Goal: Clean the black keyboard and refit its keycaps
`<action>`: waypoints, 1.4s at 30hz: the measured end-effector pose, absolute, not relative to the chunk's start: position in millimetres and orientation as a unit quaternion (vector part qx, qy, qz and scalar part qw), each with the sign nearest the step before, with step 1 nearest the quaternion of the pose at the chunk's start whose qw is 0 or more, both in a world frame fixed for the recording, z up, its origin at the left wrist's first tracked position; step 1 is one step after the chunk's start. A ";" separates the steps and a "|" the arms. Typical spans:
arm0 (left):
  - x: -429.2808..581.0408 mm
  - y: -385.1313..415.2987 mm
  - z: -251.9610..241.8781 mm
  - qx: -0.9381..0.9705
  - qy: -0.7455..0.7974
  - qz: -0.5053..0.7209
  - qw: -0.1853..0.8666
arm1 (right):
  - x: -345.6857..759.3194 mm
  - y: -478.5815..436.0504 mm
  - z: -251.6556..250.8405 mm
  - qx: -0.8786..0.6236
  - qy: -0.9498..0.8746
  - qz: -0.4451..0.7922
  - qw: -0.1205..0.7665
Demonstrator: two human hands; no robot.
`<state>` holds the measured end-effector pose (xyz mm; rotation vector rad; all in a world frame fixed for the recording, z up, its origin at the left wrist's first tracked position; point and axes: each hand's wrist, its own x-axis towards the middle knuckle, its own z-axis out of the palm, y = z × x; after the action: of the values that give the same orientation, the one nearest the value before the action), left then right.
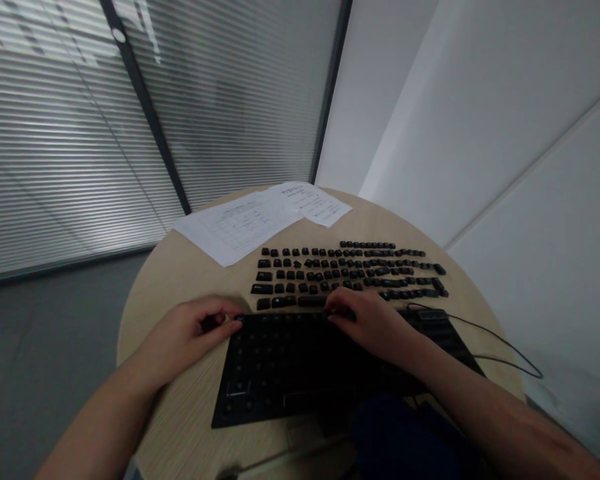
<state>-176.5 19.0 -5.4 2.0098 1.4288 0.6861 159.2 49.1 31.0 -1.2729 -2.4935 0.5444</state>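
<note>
So, one black rectangular plastic keyboard (275,367) sits on a round pale wooden bench (195,280), its far edge right at both grips. Left grip (193,330) has thumb and fingertips close together at the keyboard's far left corner; right grip (367,320) is curled in a pinch farther along that edge. Can't tell if either one's actually holding anything. The keyboard's long axis runs sideways, from left grip on past right grip, with its near edge closer in than both. Small black plastic keycaps (290,274) lie beyond the grips in five main rows plus a short one farthest out, too tiny to count singly. One long black bar keycap (313,301) is just left of right grip. I make out two white printed paper sheets (250,220) farther out, and one thin black cable (541,375) looping off right of right grip. Roomwise, wood runs from left grip to the bench's curved rim, while the rows crowd right grip's far side.
</note>
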 end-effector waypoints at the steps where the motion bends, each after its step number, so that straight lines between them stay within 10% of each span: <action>1: -176.7 18.7 -5.1 0.752 0.537 0.255 0.286 | 158.5 49.0 30.6 -0.443 -0.866 0.185 0.138; 42: -178.6 20.6 -7.7 0.744 0.547 0.264 0.278 | 148.1 44.5 20.6 -0.409 -0.906 0.075 0.081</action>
<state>-178.6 20.6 -7.7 1.9971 1.4677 0.7098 148.1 44.5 20.6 -1.2234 -2.7068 0.2230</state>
